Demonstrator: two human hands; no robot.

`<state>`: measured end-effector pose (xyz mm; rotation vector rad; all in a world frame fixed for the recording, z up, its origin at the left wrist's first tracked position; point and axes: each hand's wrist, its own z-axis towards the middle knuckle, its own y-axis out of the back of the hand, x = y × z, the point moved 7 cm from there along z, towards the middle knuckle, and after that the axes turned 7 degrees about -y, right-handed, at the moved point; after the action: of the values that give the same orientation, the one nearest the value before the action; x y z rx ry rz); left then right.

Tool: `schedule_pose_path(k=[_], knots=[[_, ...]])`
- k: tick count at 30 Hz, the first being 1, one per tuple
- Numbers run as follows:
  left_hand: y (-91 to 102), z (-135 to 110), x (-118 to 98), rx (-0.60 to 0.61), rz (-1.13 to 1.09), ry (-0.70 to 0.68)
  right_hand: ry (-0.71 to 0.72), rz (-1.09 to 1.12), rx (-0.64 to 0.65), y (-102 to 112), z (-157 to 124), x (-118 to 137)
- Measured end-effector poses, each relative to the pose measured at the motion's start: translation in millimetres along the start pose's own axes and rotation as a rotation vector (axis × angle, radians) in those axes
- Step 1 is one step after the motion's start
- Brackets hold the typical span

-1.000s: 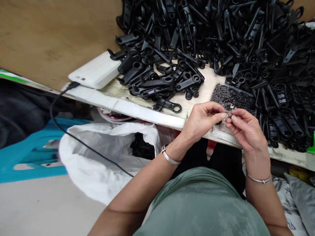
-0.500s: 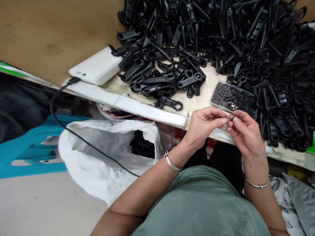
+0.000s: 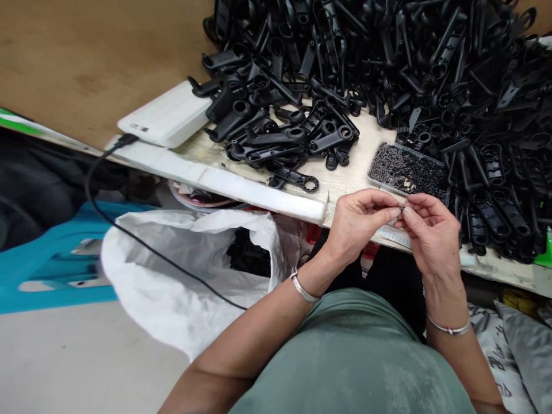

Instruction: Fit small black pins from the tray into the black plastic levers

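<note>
My left hand [image 3: 356,221] and my right hand [image 3: 433,233] meet fingertip to fingertip over the front edge of the table. Between the pinched fingers sits a tiny dark part [image 3: 401,208], mostly covered and too small to name. Both thumbs press against the index fingers. Just behind the hands stands a shallow clear tray [image 3: 374,178] full of small dark and grey pieces. Black plastic arm-shaped parts [image 3: 297,138] with round holes at their ends lie to the left of the tray.
A large heap of black plastic parts [image 3: 431,57] covers the back and right of the table. A white power bank [image 3: 164,115] with a black cable [image 3: 155,244] lies at the left. Below the edge hangs an open white sack [image 3: 142,276], beside a blue plastic stool [image 3: 56,253].
My right hand has turned slightly and its fingertips have closed in toward the left ones, covering more of the tiny part. My left hand has barely moved.
</note>
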<state>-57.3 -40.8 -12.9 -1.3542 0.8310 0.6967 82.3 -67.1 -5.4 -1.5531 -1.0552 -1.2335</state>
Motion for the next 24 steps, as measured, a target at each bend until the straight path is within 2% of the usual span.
schedule_pose_path(k=[4,8,13,21,24], knots=[[-0.4,-2,4,-0.009,-0.043,0.046,0.093,-0.067,-0.078,3,-5,3],[0.2,-3,5,-0.031,-0.044,0.055,0.233,-0.288,-0.175,3,-15,8],[-0.6,-4,6,-0.038,-0.092,0.058,0.376,-0.492,-0.192,-1,-25,14],[0.2,-7,6,-0.021,-0.089,0.069,0.247,-0.338,-0.142,2,-19,10],[2.6,-7,6,-0.029,-0.062,0.055,0.239,-0.332,-0.113,3,-18,11]])
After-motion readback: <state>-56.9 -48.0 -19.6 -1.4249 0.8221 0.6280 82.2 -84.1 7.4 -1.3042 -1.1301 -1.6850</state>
